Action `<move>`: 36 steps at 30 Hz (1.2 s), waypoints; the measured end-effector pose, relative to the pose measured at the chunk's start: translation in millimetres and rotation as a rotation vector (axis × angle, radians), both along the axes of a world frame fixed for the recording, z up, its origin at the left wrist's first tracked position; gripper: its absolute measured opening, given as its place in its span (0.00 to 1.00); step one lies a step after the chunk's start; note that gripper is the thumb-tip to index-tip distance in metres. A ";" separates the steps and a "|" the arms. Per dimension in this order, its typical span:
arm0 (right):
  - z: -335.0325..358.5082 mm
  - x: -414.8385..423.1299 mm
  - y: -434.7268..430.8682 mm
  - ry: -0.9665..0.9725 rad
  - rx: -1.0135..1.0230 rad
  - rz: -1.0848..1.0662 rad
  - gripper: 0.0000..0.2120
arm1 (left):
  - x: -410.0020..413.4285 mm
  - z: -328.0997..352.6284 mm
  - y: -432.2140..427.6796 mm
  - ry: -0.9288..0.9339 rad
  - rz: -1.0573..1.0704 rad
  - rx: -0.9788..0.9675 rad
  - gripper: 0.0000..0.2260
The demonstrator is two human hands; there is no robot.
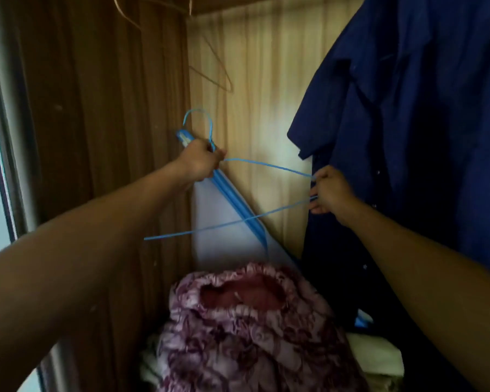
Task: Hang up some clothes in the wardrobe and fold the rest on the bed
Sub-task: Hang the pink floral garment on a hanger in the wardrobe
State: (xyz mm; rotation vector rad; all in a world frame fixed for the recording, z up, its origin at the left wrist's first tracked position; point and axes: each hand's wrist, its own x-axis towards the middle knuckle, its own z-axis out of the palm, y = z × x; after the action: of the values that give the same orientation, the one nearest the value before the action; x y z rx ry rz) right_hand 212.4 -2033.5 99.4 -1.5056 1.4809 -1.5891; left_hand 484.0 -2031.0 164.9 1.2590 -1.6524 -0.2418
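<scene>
I am looking into a wooden wardrobe (pixel 266 80). A blue wire hanger (pixel 266 164) is held between both hands. My left hand (pixel 200 162) grips its neck just below the hook, which points up. My right hand (pixel 330 190) pinches the hanger's right corner, against a dark blue garment (pixel 422 123) that hangs on the right. The hanger's bottom wire runs down and left to a loose end near the left wall. It carries no garment.
A purple floral bundle of cloth (pixel 246 329) fills the wardrobe floor, with pale folded fabric (pixel 376 357) beside it. A white board with a blue rim (pixel 232 205) leans in the back corner. A bare thin wire hanger (pixel 218 72) hangs at the top.
</scene>
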 end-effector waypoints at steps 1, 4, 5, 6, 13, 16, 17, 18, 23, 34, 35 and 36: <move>-19.9 2.7 -6.3 0.066 0.068 0.019 0.09 | 2.0 -4.8 1.1 -0.027 -0.014 0.023 0.15; -79.8 5.3 -7.2 0.493 0.266 0.034 0.15 | 5.3 -24.8 5.0 -0.173 -0.066 0.066 0.14; -99.8 6.9 -0.3 0.615 0.322 0.067 0.23 | 5.9 -33.4 7.5 -0.255 -0.061 0.073 0.13; -118.3 8.9 6.4 0.704 0.377 0.104 0.31 | 6.1 -42.5 10.0 -0.361 -0.036 0.074 0.12; -186.4 27.5 14.0 0.909 0.487 0.085 0.22 | 10.5 -89.6 13.2 -0.768 0.075 0.085 0.17; -175.8 31.6 12.6 0.815 0.386 -0.036 0.13 | 11.9 -99.4 11.6 -0.718 0.043 0.103 0.15; -168.4 31.8 11.2 0.765 0.313 -0.050 0.14 | 10.8 -104.6 8.2 -0.661 0.019 0.104 0.14; -160.5 32.1 9.6 0.705 0.225 -0.054 0.15 | 8.7 -110.4 4.9 -0.582 -0.019 0.103 0.12; -119.4 39.2 0.0 0.512 -0.145 0.044 0.12 | -20.0 -139.6 -12.1 -0.240 -0.156 0.035 0.15; -128.9 4.7 -26.0 0.653 -0.047 0.264 0.27 | -35.5 -177.3 -34.5 -0.155 -0.103 -0.302 0.11; -128.4 4.9 -28.3 0.615 -0.056 0.250 0.25 | -32.7 -181.3 -34.0 -0.261 -0.041 -0.404 0.13; -126.2 4.3 -29.9 0.609 -0.061 0.225 0.24 | -28.5 -186.3 -32.6 -0.362 0.005 -0.491 0.19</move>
State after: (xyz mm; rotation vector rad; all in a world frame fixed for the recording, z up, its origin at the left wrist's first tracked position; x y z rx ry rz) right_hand 216.7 -2063.4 -26.8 -2.2352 1.4905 -1.0985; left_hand 455.4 -2063.6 -21.4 0.9627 -1.8628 0.3996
